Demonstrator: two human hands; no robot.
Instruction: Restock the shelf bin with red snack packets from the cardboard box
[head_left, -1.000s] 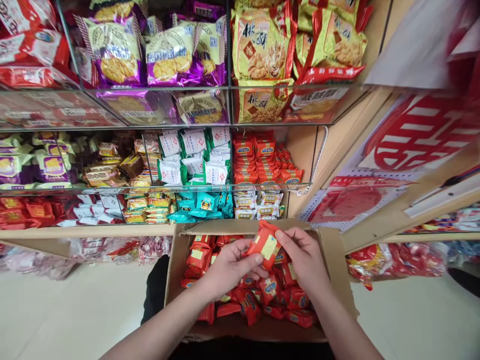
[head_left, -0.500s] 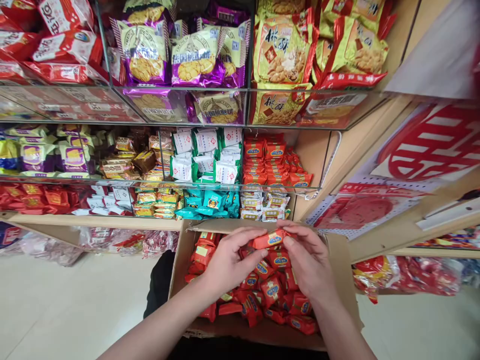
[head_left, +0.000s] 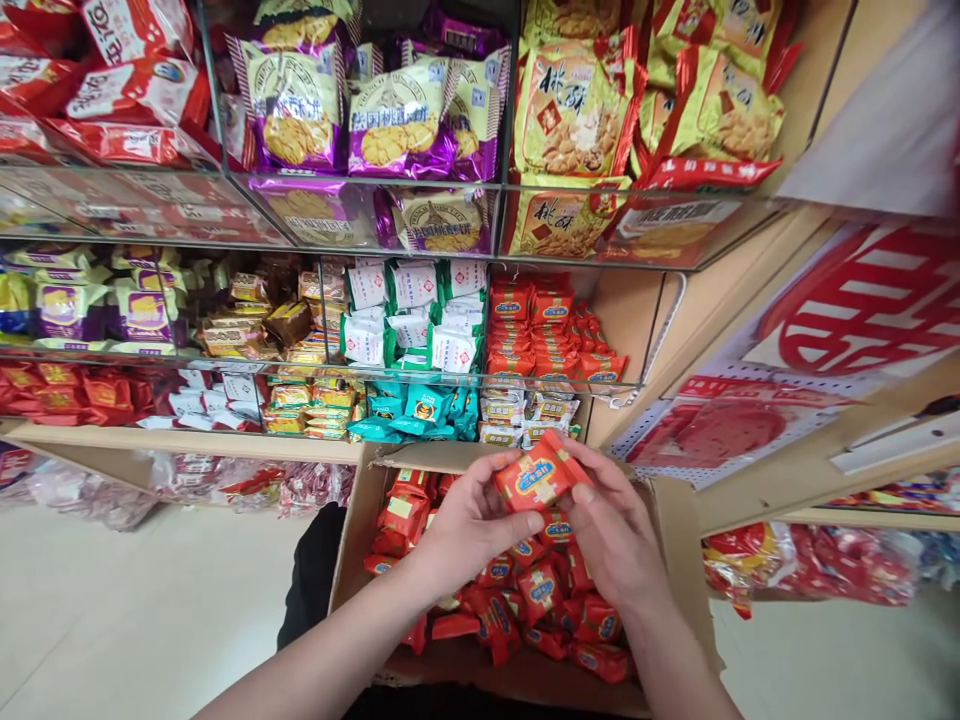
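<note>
Between both hands I hold a small red wrapped snack packet (head_left: pixel 537 480), its blue-and-gold label facing up. My left hand (head_left: pixel 476 525) grips its left end, thumb along the lower edge. On the right end, my right hand (head_left: pixel 611 520) pinches the wrapper between thumb and fingers. Both hands are over an open cardboard box (head_left: pixel 679 560), which is filled with loose red packets (head_left: pixel 540 590) of the same look. Part of the box's contents is hidden under my hands and forearms.
Ahead, a shelf compartment holds stacked red packets (head_left: pixel 551 310) beside white-and-green packets (head_left: pixel 412 325). Teal packets (head_left: pixel 424 405) lie lower. Clear shelf panels (head_left: pixel 420 215) jut out above, with larger biscuit bags (head_left: pixel 574 105). Bagged goods (head_left: pixel 810 560) lie under the right-hand rack.
The packet in my hands has been raised slightly and tipped, so more of its label faces me. Both hands still hold it above the box.
</note>
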